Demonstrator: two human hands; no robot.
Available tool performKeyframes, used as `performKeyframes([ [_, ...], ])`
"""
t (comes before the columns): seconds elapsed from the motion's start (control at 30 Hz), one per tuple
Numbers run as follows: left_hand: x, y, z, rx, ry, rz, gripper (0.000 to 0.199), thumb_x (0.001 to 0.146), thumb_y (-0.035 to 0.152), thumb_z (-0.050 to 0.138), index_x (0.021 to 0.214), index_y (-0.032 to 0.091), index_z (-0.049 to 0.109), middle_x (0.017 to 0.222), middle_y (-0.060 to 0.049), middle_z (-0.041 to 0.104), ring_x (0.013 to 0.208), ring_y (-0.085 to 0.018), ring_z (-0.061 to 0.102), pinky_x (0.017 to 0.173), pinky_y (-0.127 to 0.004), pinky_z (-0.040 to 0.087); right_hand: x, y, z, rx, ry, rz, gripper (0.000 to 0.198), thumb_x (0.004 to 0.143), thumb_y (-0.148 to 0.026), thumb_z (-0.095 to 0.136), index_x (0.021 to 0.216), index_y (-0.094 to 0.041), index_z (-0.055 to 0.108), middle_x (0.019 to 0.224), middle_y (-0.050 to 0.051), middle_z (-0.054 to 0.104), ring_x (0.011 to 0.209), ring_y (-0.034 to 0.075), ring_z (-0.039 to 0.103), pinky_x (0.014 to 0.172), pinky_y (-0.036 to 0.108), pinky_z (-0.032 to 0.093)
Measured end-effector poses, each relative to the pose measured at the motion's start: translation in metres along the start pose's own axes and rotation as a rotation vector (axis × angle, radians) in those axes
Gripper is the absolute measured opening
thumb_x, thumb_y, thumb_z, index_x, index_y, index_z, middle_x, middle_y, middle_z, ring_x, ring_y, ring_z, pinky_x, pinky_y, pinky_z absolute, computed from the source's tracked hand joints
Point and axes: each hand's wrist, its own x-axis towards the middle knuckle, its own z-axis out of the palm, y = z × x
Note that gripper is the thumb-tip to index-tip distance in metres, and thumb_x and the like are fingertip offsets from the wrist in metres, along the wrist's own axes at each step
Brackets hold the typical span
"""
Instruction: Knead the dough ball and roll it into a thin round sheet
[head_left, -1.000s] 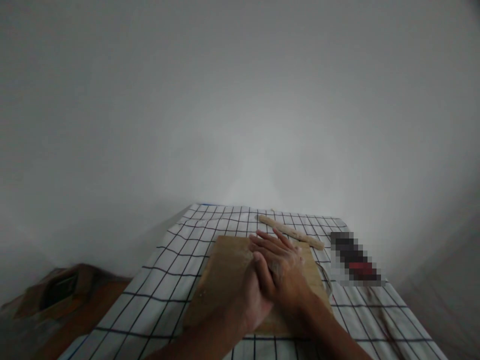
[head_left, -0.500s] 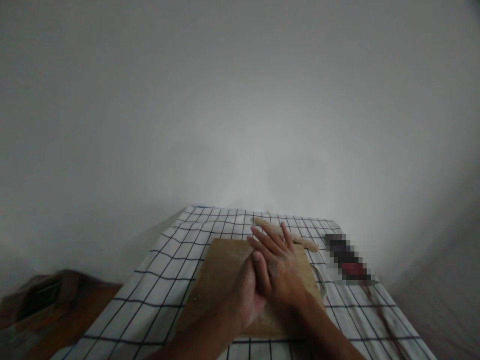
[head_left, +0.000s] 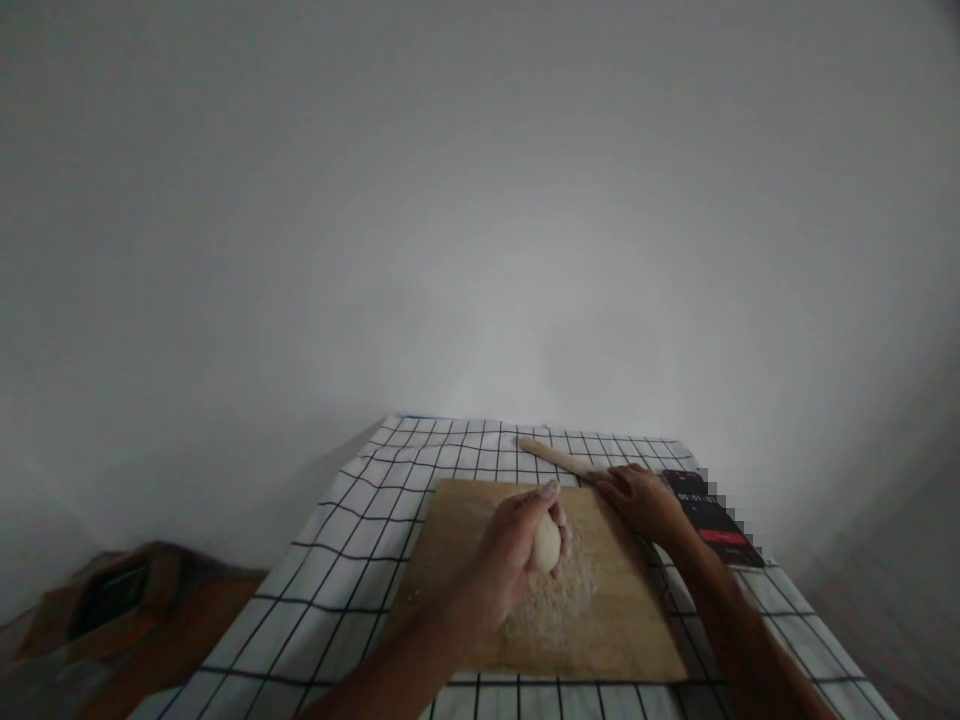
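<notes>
My left hand [head_left: 511, 545] is closed around a pale ball of dough [head_left: 546, 546], held just over a wooden board [head_left: 435, 560]. Part of the ball shows between the thumb and curled fingers. Loose flour [head_left: 559, 605] is scattered on the board beneath it. Beyond the board's far right corner, my right hand [head_left: 641, 500] has its fingers closed over the near end of a wooden rolling pin [head_left: 549, 454]. The pin lies slantwise on the cloth, its far end pointing left; the gripped end is hidden.
A white cloth with black grid lines [head_left: 360, 520] covers the table. Right of my right hand lies a dark phone [head_left: 701, 508] with a red bar on its screen, partly pixelated. A plain wall [head_left: 480, 250] rises behind; a cardboard box [head_left: 112, 600] sits lower left.
My hands were pressed together over the board and have parted. The left hand keeps the dough ball, now showing, while the right hand has moved right and forward onto the rolling pin.
</notes>
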Motion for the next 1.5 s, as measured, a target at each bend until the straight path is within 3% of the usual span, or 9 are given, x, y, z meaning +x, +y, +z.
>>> performKeyframes([
  [0.1, 0.000, 0.006, -0.005, 0.190, -0.038, 0.100, 0.037, 0.096, 0.052, 0.044, 0.088, 0.021, 0.062, 0.083, -0.005, 0.070, 0.077, -0.020, 0.066, 0.071, -0.031, 0.052, 0.001, 0.000, 0.007, -0.022, -0.046, 0.020, 0.035, 0.096, -0.047, 0.051, 0.106, -0.022, 0.073, 0.106, 0.010, 0.071, 0.100, 0.024, 0.065, 0.085, 0.032, 0.044],
  [0.23, -0.001, 0.016, -0.024, 0.464, 0.012, 0.224, 0.030, 0.097, 0.043, 0.047, 0.114, 0.025, 0.065, 0.118, -0.005, 0.070, 0.115, -0.024, 0.060, 0.103, -0.036, 0.043, 0.002, -0.002, 0.009, -0.025, -0.035, 0.056, 0.034, 0.100, -0.043, 0.044, 0.102, -0.021, 0.070, 0.105, 0.012, 0.069, 0.104, 0.026, 0.062, 0.084, 0.034, 0.042],
  [0.33, -0.002, 0.025, -0.042, 0.555, -0.131, 0.177, 0.036, 0.100, 0.044, 0.042, 0.117, 0.024, 0.066, 0.121, -0.006, 0.070, 0.114, -0.023, 0.063, 0.102, -0.037, 0.045, 0.003, -0.002, 0.007, 0.019, 0.008, 0.088, 0.033, 0.101, -0.040, 0.040, 0.102, -0.021, 0.067, 0.103, 0.012, 0.070, 0.097, 0.025, 0.064, 0.080, 0.032, 0.041],
  [0.57, -0.010, 0.022, -0.040, 0.875, -0.424, 0.238, 0.071, 0.065, 0.035, 0.086, 0.131, 0.035, 0.061, 0.142, -0.001, 0.056, 0.131, -0.027, 0.051, 0.112, -0.040, 0.037, 0.006, -0.009, -0.006, 0.242, 0.138, 0.144, 0.058, 0.103, -0.056, 0.020, 0.096, -0.019, 0.064, 0.082, 0.009, 0.069, 0.074, 0.022, 0.063, 0.066, 0.029, 0.040],
  [0.7, -0.007, 0.020, -0.038, 0.840, -0.339, 0.194, 0.057, 0.073, 0.031, 0.080, 0.127, 0.034, 0.064, 0.131, -0.001, 0.062, 0.118, -0.024, 0.059, 0.102, -0.034, 0.046, 0.001, -0.013, -0.011, 0.364, 0.168, 0.134, 0.062, 0.101, -0.061, 0.019, 0.091, -0.020, 0.064, 0.079, 0.007, 0.068, 0.070, 0.021, 0.061, 0.062, 0.028, 0.040],
  [0.9, -0.005, 0.023, -0.046, 0.928, -0.241, 0.240, 0.045, 0.088, 0.038, 0.064, 0.133, 0.029, 0.060, 0.136, -0.004, 0.061, 0.127, -0.025, 0.054, 0.109, -0.038, 0.039, -0.001, -0.016, -0.012, 0.485, 0.207, 0.137, 0.061, 0.099, -0.063, 0.024, 0.086, -0.020, 0.063, 0.076, 0.006, 0.066, 0.068, 0.020, 0.059, 0.061, 0.028, 0.040],
  [1.17, 0.001, 0.009, -0.035, 0.874, -0.203, 0.324, 0.031, 0.085, 0.028, 0.067, 0.116, 0.029, 0.070, 0.119, -0.001, 0.069, 0.113, -0.022, 0.061, 0.102, -0.033, 0.045, -0.001, -0.021, -0.010, 0.588, 0.210, 0.138, 0.055, 0.093, -0.067, 0.039, 0.079, -0.020, 0.061, 0.064, -0.001, 0.056, 0.062, 0.016, 0.052, 0.055, 0.026, 0.035],
  [1.33, 0.001, 0.007, -0.034, 0.877, -0.180, 0.309, 0.041, 0.083, 0.028, 0.069, 0.124, 0.030, 0.067, 0.130, -0.003, 0.065, 0.125, -0.028, 0.055, 0.112, -0.039, 0.038, -0.003, -0.026, -0.010, 0.616, 0.204, 0.107, 0.052, 0.088, -0.068, 0.047, 0.080, -0.019, 0.063, 0.063, -0.002, 0.054, 0.059, 0.015, 0.049, 0.054, 0.026, 0.034],
  [1.5, 0.002, 0.005, -0.046, 0.756, -0.224, 0.229, 0.081, 0.072, 0.033, 0.079, 0.146, 0.034, 0.046, 0.149, -0.001, 0.052, 0.135, -0.026, 0.049, 0.114, -0.037, 0.037, -0.007, -0.039, -0.002, 0.629, 0.228, 0.101, 0.052, 0.089, -0.068, 0.045, 0.079, -0.019, 0.060, 0.062, -0.002, 0.051, 0.058, 0.016, 0.046, 0.053, 0.026, 0.034],
])
